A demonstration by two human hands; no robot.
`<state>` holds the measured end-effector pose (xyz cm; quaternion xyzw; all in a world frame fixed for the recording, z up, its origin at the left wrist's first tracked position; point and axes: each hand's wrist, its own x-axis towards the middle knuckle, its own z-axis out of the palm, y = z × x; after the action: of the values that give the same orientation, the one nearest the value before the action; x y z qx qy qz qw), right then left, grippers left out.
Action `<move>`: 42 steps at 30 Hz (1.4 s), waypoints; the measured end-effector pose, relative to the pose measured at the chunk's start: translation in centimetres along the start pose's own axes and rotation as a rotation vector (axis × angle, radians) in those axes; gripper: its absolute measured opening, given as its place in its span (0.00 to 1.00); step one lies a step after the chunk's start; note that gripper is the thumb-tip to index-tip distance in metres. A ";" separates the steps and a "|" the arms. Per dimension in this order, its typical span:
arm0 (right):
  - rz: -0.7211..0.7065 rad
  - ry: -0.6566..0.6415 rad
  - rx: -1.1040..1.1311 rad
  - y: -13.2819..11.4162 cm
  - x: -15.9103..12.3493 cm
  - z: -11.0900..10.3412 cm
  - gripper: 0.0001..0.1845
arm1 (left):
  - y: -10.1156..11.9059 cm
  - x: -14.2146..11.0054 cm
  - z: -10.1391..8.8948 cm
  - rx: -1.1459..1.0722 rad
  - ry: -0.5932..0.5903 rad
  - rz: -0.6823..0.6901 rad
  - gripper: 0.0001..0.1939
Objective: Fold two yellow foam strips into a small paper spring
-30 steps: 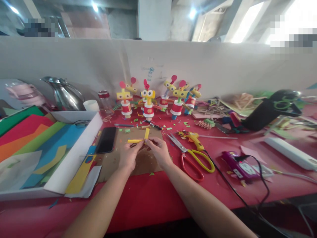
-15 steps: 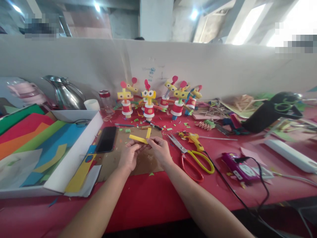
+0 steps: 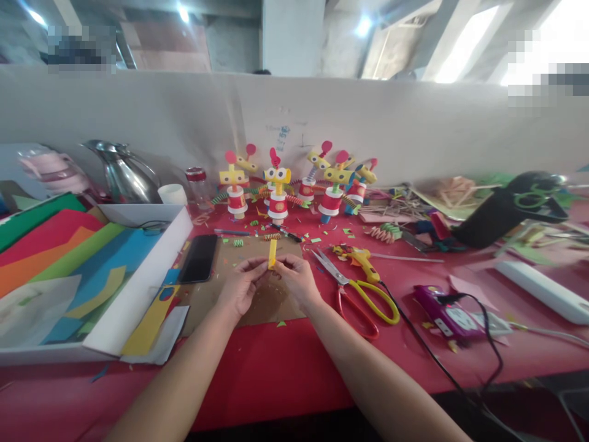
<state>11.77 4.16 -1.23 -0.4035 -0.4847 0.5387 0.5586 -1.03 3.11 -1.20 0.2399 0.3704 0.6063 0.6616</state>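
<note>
A folded yellow paper strip (image 3: 273, 253) stands up between my two hands, above the brown board (image 3: 257, 307). My left hand (image 3: 243, 283) pinches its lower end from the left. From the other side, my right hand (image 3: 297, 281) is closed on the same strip with thumb and fingers. The fold itself is partly hidden by the fingertips. Scissors (image 3: 343, 279) with one red and one yellow handle lie just right of my right hand. Left of my left hand a black phone (image 3: 199, 258) rests on the board's edge.
Several paper-cup figures (image 3: 278, 199) stand at the back by the white partition. On the left is a white box (image 3: 133, 294) of coloured paper. A yellow glue gun (image 3: 363, 264) lies behind the scissors, its black cable (image 3: 421, 344) running near a purple device (image 3: 444, 313).
The strip's long part that pointed left has been folded over. Only one upright end now shows between my hands, and my left hand has come closer to the right fingertips.
</note>
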 end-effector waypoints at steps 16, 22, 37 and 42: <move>0.133 -0.072 0.172 0.0 0.3 -0.5 0.11 | 0.3 0.3 -0.4 0.068 -0.066 -0.001 0.13; 0.061 -0.135 0.205 0.4 -0.1 0.0 0.20 | 0.3 0.5 0.0 -0.014 0.062 0.092 0.12; -0.095 -0.008 0.105 0.7 -0.3 0.4 0.14 | -0.2 -0.8 1.4 0.074 -0.030 0.269 0.17; -0.119 -0.029 0.001 0.5 -0.3 0.2 0.08 | -0.2 -0.7 1.1 0.180 -0.031 0.229 0.20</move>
<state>11.45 3.88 -1.74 -0.3657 -0.5156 0.5107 0.5828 -0.01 2.52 -0.57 0.3482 0.3831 0.6383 0.5697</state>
